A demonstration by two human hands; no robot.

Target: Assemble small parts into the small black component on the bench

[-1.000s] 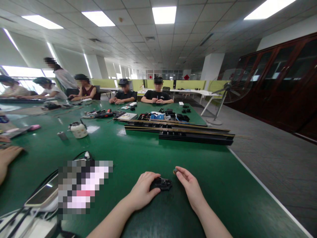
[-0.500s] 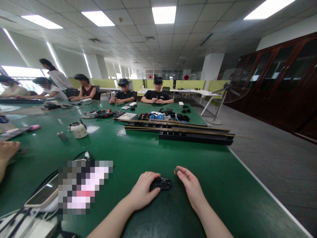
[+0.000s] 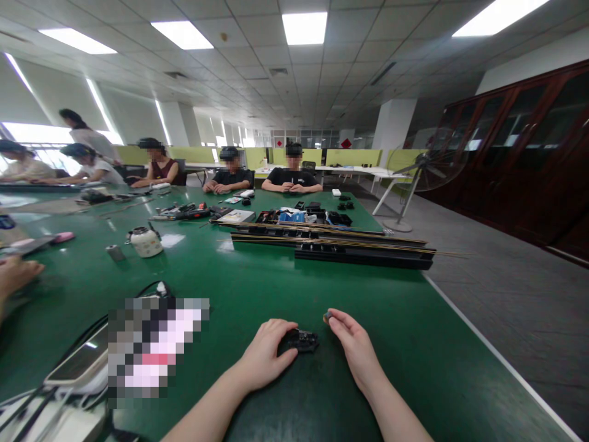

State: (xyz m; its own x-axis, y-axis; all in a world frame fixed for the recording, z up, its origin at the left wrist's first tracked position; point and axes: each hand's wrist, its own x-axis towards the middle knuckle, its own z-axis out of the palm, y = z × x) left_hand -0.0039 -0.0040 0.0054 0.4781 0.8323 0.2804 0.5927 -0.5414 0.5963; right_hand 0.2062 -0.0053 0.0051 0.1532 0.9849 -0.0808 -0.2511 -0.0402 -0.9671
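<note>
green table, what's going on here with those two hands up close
On the green, smooth-topped table, a person's left hand holds one end of a small black, irregular, plastic-looking part. The right hand pinches a tiny greyish piece, too small to identify, apart from the black part. Farther back lie long, straight black rails with thin brass-coloured rods over them.

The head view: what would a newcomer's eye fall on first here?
Probably the wide green table, with two bare hands at its near side: the left hand holds a black part, and the right hand pinches a tiny piece beside it. Beyond them, thin golden rods lie along long black bars. A large fan stands on the floor at the right.
</note>
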